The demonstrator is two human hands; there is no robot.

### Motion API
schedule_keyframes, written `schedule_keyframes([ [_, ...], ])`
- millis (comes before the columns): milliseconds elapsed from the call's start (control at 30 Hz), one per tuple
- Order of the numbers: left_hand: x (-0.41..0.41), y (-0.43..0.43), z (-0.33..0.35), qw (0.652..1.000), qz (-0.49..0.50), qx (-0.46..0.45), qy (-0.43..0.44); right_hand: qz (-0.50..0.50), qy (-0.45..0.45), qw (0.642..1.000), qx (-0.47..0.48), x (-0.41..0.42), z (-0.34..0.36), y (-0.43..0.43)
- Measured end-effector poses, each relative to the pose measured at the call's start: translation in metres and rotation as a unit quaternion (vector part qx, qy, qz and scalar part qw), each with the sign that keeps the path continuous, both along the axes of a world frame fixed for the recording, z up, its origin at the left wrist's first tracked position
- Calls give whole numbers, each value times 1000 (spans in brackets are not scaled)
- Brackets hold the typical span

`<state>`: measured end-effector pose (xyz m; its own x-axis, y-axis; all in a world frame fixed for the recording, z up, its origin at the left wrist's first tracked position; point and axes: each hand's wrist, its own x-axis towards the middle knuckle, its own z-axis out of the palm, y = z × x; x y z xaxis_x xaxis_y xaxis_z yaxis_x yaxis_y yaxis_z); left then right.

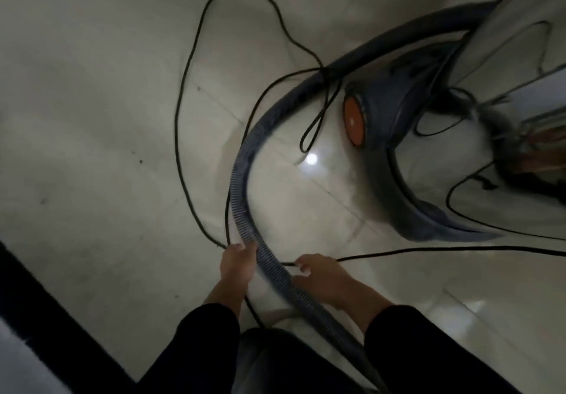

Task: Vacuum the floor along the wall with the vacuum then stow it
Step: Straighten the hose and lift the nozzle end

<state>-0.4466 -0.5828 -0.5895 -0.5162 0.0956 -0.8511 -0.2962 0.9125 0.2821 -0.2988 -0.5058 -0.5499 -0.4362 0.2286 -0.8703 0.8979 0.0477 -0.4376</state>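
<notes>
Left hand (pixel 239 260) grips black cord (pixel 176 124) loops; right hand (pixel 321 274) pinches cord beside ribbed hose (pixel 242 185); vacuum (pixel 386 108) blurred.

**What the dim, smeared view keeps back**

The vacuum body (pixel 395 111) is smeared by motion, its outline soft and its far side lost in shadow. Just beyond it, a brownish thing (pixel 539 145) is cut off by the right edge and too blurred to name. The hose (pixel 245 197), curving round the left of the vacuum body, fades into blur towards the top right corner. Its near stretch slips under dark clothing (pixel 291 363), so neither end shows. The cord (pixel 183 93) leaves by the right edge below the vacuum body. Nearer the camera than the vacuum body, the fingertips of the left hand (pixel 237 260) and right hand (pixel 318 275) curl round the cord, mostly out of sight.
</notes>
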Motion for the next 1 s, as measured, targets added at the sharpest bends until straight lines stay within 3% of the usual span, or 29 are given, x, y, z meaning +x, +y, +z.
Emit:
schedule_keyframes([
  [100, 7, -10, -30, 999, 34, 30, -18, 51, 19, 999, 2, -7, -25, -14],
  [267, 11, -5, -47, 997, 22, 70, -18, 47, 28, 998, -10, -13, -56, -30],
  [433, 2, -8, -2, 972, 163, 114, -124, -20, 63, 998, -8, -20, -20, -30],
  [567, -10, -4, 85, 937, 228, 174, -202, -2, 119, 991, 53, -36, 71, -19],
  [667, -19, 14, 169, 913, 268, 228, -209, -4, 91, 995, 28, -45, 144, 2],
  [767, -32, 30, 250, 902, 245, 278, -222, -32, 55, 998, -18, -47, 216, 12],
  [867, -40, 45, 328, 901, 196, 320, -216, -3, 61, 998, 17, -47, 282, 12],
  [933, -40, 53, 381, 915, 129, 336, -183, -57, 83, 995, -3, -45, 326, 12],
  [1000, -39, 59, 434, 923, 65, 350, -147, -223, 121, 964, -77, -44, 375, 21],
])
